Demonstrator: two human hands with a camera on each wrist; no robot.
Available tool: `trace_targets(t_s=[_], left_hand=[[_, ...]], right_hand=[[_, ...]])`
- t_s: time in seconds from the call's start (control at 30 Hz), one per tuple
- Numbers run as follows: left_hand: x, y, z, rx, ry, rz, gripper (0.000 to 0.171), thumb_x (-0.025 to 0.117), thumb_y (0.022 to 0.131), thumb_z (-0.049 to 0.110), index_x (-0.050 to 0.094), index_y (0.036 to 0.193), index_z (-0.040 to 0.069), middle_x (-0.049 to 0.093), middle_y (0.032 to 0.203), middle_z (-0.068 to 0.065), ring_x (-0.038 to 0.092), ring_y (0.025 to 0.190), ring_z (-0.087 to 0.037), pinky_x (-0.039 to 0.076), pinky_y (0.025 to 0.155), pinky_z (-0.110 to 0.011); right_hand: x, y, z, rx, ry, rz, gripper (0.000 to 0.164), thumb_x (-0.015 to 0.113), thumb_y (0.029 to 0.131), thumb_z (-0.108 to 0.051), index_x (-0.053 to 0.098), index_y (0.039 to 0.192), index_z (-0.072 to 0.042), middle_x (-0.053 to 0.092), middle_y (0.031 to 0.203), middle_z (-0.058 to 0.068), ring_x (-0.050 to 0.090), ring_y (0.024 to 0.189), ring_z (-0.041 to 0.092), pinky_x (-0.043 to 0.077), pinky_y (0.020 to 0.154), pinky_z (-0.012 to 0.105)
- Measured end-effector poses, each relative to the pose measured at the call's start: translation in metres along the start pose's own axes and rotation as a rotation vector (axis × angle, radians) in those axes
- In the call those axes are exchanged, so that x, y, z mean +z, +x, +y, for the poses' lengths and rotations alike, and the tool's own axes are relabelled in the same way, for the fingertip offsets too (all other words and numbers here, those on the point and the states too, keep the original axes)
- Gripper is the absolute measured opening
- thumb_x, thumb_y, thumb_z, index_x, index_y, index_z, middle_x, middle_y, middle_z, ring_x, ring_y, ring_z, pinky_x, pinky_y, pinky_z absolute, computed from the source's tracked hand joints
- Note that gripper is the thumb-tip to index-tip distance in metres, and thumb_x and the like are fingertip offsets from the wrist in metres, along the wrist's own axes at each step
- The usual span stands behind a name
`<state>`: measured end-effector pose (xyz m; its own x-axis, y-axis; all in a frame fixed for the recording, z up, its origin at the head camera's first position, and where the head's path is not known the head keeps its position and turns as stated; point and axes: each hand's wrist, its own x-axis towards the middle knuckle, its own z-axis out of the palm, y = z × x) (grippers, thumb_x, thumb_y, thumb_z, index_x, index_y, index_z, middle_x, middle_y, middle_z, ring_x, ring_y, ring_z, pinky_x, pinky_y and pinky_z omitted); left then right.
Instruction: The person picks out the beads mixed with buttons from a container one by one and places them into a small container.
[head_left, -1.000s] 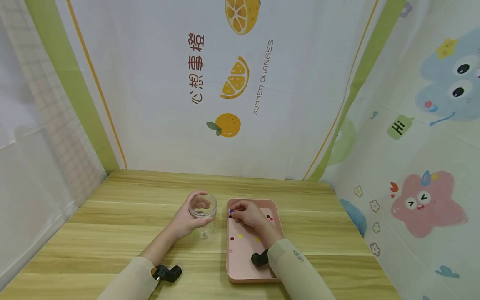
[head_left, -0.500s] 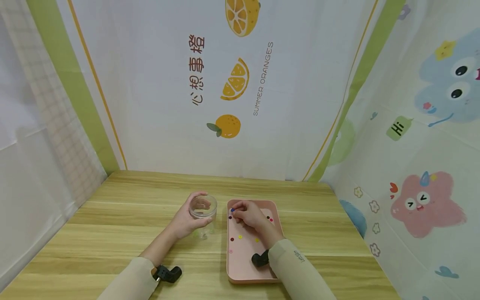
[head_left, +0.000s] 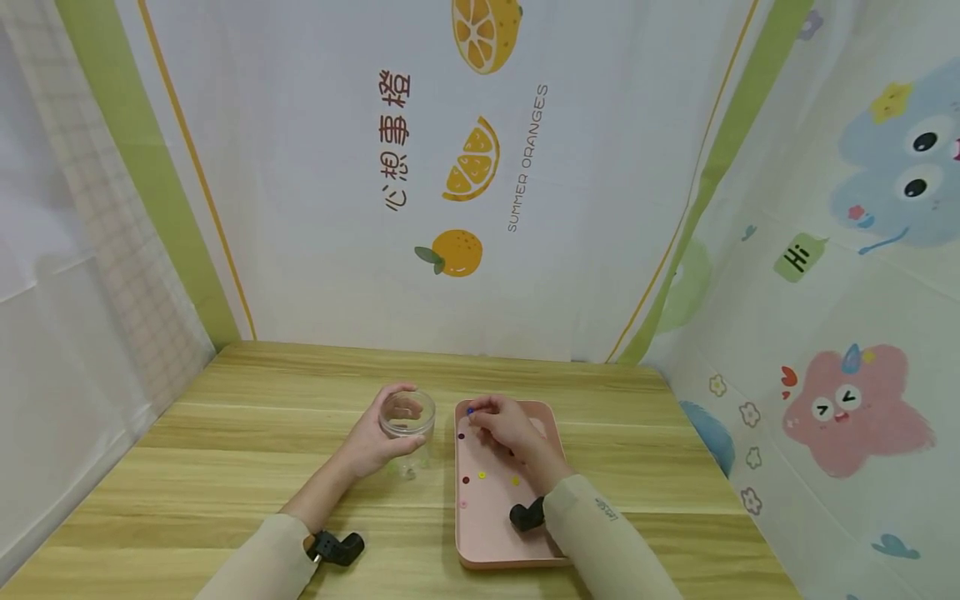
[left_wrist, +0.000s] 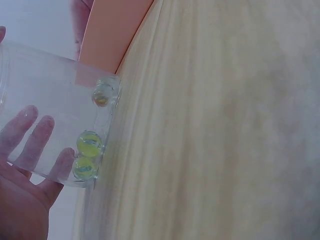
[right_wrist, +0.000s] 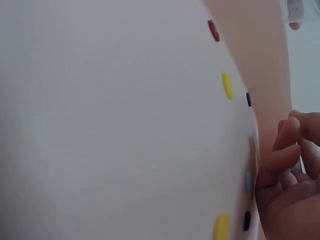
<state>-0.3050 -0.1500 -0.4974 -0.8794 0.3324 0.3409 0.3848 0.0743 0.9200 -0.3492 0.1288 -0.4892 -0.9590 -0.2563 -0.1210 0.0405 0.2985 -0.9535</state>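
Observation:
My left hand [head_left: 369, 442] grips a clear jar [head_left: 408, 427] round its side, its mouth facing up. The left wrist view shows glass marbles [left_wrist: 89, 144] at the jar's bottom, two of them with yellow inside. Over the far left part of a pink tray [head_left: 495, 533], my right hand [head_left: 506, 425] pinches a small blue round piece [head_left: 470, 411] between thumb and fingertips. That piece is hidden in the right wrist view, where the curled fingers [right_wrist: 282, 160] show close to the tray wall.
Small flat discs lie scattered in the tray: dark red [head_left: 466, 480], yellow [head_left: 482, 475], pink [head_left: 463, 504] and black [head_left: 461, 436]. The wooden table [head_left: 262, 417] ends at a hanging printed cloth [head_left: 337, 275] behind. Another cloth hangs at the right.
My right hand has shifted slightly right and away from me, carrying the blue piece with it. The left hand and jar stay nearly in place.

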Motion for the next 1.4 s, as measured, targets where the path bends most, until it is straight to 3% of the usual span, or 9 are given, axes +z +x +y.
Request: trace_targets(t_s=[0.37,0.6,0.93,1.23,1.4], left_hand=[[0.000,-0.001,-0.002,0.003,-0.016,-0.008,0.081,0.084,0.093,0.003,0.038,0.160,0.006,0.058,0.142,-0.034,0.054,0.134,-0.059,0.062,0.091,-0.028],[-0.001,-0.001,-0.004,0.001,-0.010,-0.007,0.081,0.084,0.093,0.004,0.039,0.160,0.007,0.057,0.142,-0.034,0.053,0.134,-0.060,0.062,0.091,-0.028],[-0.001,-0.001,-0.005,0.004,0.001,-0.013,0.082,0.084,0.094,0.004,0.037,0.161,0.004,0.059,0.142,-0.032,0.053,0.134,-0.060,0.062,0.091,-0.028],[-0.001,-0.001,-0.005,0.008,0.016,-0.008,0.080,0.084,0.094,0.004,0.039,0.160,0.007,0.060,0.141,-0.030,0.056,0.133,-0.057,0.062,0.092,-0.028],[-0.001,-0.001,-0.004,0.007,0.017,-0.008,0.080,0.083,0.094,0.005,0.038,0.160,0.008,0.059,0.141,-0.031,0.055,0.134,-0.057,0.061,0.092,-0.028]], right_hand=[[-0.008,-0.004,-0.008,-0.064,-0.019,-0.002,0.025,0.070,0.108,-0.016,0.070,0.130,-0.004,0.069,0.107,0.006,0.062,0.079,0.016,0.050,0.068,0.027],[-0.015,-0.008,-0.013,-0.040,0.045,-0.024,0.027,0.070,0.108,-0.019,0.069,0.131,-0.006,0.070,0.112,0.008,0.060,0.083,0.021,0.043,0.064,0.030],[-0.024,-0.017,-0.020,-0.076,0.052,-0.017,0.032,0.069,0.108,-0.018,0.068,0.136,-0.002,0.070,0.118,0.007,0.058,0.082,0.017,0.046,0.068,0.028],[-0.027,-0.019,-0.021,-0.085,0.096,0.015,0.036,0.069,0.108,-0.016,0.066,0.139,0.001,0.069,0.112,0.004,0.058,0.080,0.015,0.045,0.066,0.028],[-0.029,-0.021,-0.024,-0.103,0.111,0.022,0.034,0.069,0.108,-0.015,0.067,0.137,0.001,0.070,0.112,0.009,0.058,0.078,0.014,0.044,0.064,0.027]])
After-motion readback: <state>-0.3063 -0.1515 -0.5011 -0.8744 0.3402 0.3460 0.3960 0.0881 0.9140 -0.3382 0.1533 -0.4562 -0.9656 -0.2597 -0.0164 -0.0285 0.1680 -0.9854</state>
